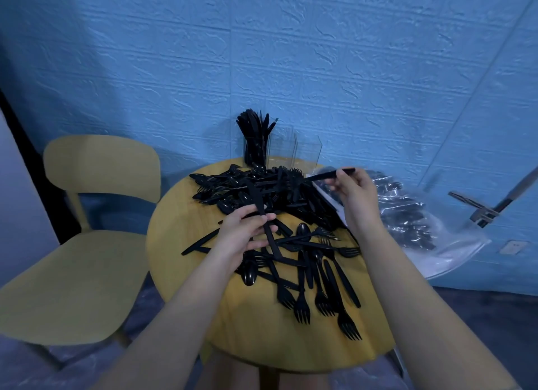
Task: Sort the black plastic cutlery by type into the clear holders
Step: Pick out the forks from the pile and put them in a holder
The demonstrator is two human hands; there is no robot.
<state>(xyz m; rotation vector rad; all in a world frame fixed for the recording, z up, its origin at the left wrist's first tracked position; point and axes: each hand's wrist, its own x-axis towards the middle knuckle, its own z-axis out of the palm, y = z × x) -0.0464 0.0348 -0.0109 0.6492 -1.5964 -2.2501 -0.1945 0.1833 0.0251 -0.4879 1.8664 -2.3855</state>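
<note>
Nearest me, loose forks lie close to the tabletop edge, so a careless sweep of my forearm could knock them off. My left hand has its grip curled round a bundle of knives; the smooth black handles could slide out if I loosen. My right hand pinches one knife above the tangled pile, which might snag. Farthest, one clear holder is packed full; its neighbours look empty.
</note>
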